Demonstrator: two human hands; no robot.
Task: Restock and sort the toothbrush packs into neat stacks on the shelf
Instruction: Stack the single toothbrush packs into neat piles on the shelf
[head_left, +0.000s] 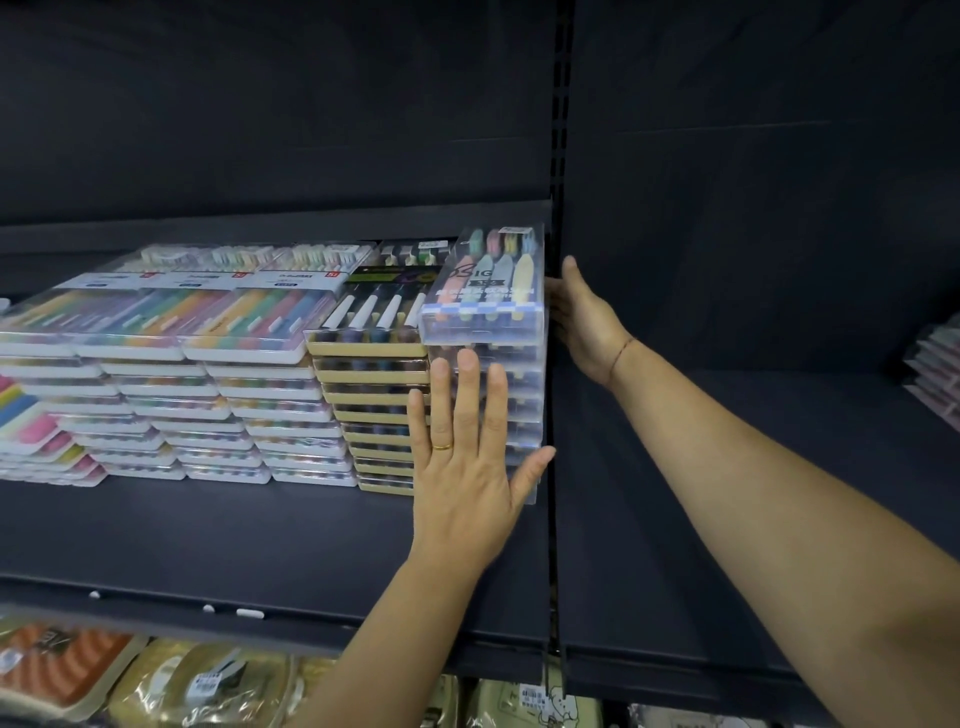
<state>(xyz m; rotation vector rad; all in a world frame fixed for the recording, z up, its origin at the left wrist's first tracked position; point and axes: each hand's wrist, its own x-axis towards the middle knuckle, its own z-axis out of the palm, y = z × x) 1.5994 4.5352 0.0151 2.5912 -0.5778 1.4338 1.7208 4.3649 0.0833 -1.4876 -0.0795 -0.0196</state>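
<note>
A stack of clear toothbrush packs (485, 291) stands at the right end of the dark shelf (234, 530). My left hand (470, 467), wearing a gold ring, presses flat with straight fingers against the stack's front. My right hand (584, 317) rests against the stack's right side, its fingertips hidden behind the packs. To the left stand a stack of gold-rimmed packs (371, 364) and several stacks of white-rimmed colourful packs (182, 332).
A slotted black upright (558, 156) divides this shelf from the bay on the right, where a small pile of packs (935, 358) lies at the far edge. Packaged goods (197, 680) fill the shelf below.
</note>
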